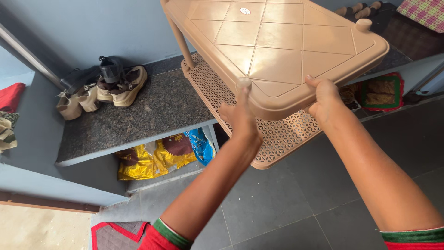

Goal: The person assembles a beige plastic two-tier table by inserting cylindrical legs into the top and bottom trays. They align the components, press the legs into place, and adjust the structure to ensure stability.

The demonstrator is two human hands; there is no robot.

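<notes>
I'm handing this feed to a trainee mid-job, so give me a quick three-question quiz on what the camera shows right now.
1. True or false: both hands grip the near edge of the beige plastic table top.
2. Which hand has its thumb beside the small round corner peg? A) left hand B) right hand
3. What sits on the dark speckled stone shelf by the wall?

Key:
1. True.
2. A.
3. Pairs of tan and black shoes. Under the shelf lie yellow and blue plastic bags.
</notes>
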